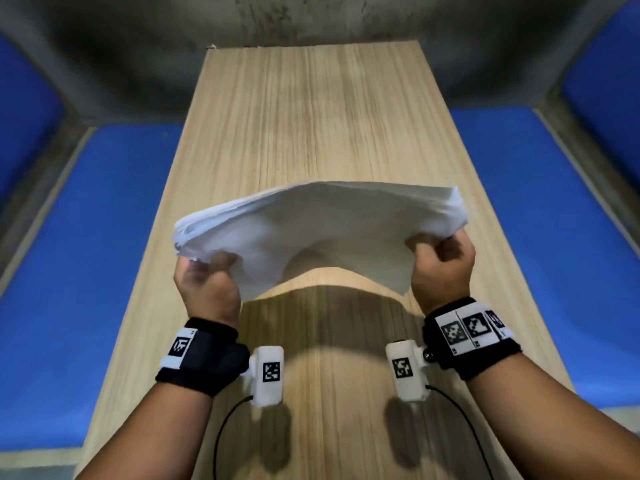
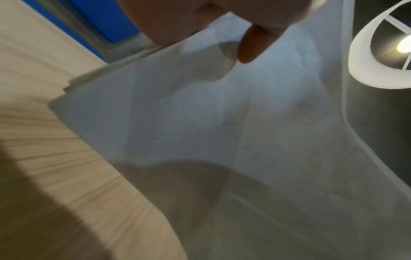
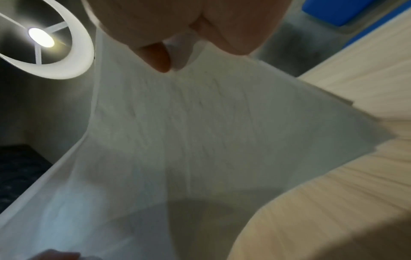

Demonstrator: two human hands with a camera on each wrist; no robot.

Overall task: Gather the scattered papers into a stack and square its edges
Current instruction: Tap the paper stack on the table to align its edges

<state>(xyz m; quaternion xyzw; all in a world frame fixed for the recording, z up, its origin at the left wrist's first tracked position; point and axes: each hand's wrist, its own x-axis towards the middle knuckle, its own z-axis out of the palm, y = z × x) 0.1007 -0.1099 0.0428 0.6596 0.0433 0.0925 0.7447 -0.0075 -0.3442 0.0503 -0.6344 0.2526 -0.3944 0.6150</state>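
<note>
A stack of white papers [image 1: 318, 223] hangs in the air above the wooden table [image 1: 311, 116], sagging in the middle with its near edge drooping. My left hand [image 1: 207, 275] grips the stack's left end and my right hand [image 1: 440, 261] grips its right end. From below, the left wrist view shows the stack [image 2: 200, 114] with slightly stepped sheet corners and my left fingers [image 2: 251, 47] curled under it. The right wrist view shows the papers [image 3: 200, 132] pinched by my right fingers [image 3: 157, 58]. No sheet lies on the table.
The long narrow table runs away from me, with blue mats [image 1: 69, 271] on the floor on both sides and a grey wall [image 1: 311, 19] beyond its far end. A round white ceiling lamp [image 3: 44, 38] shows overhead in both wrist views.
</note>
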